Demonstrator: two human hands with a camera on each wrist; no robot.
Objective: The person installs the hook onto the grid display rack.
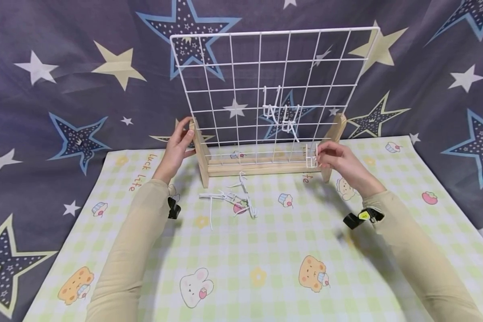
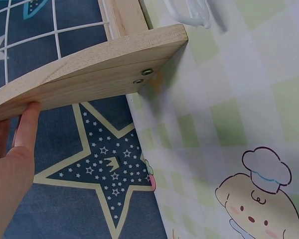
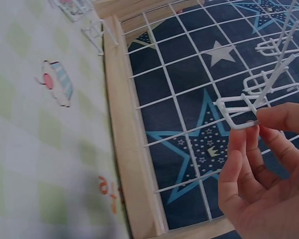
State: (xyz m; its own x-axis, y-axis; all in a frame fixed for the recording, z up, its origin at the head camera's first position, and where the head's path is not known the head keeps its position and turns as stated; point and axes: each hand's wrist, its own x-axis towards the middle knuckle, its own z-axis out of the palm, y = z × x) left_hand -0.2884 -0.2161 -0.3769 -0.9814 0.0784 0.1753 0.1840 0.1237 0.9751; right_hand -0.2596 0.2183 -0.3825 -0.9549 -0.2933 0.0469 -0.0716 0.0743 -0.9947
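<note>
A white wire grid panel [image 1: 260, 85] stands upright in a wooden base [image 1: 265, 168]. My left hand [image 1: 178, 145] grips the upper part of the left wooden side post [image 1: 201, 154], seen from its outer face in the left wrist view. Low at the grid's right side, my right hand [image 1: 340, 162] pinches a white wire hook [image 3: 239, 110] between thumb and fingers, its frame close to the grid wires. Two more white hooks, an upper one [image 1: 269, 109] and a lower one [image 1: 289, 124], hang on the grid, up and left of that hand.
Several loose white hooks [image 1: 235, 199] lie tangled on the green checked tablecloth [image 1: 241, 250], in front of the base's left half. A dark star-patterned cloth [image 1: 80, 103] hangs behind the grid. The right wooden side post [image 1: 335, 129] is beside my right hand.
</note>
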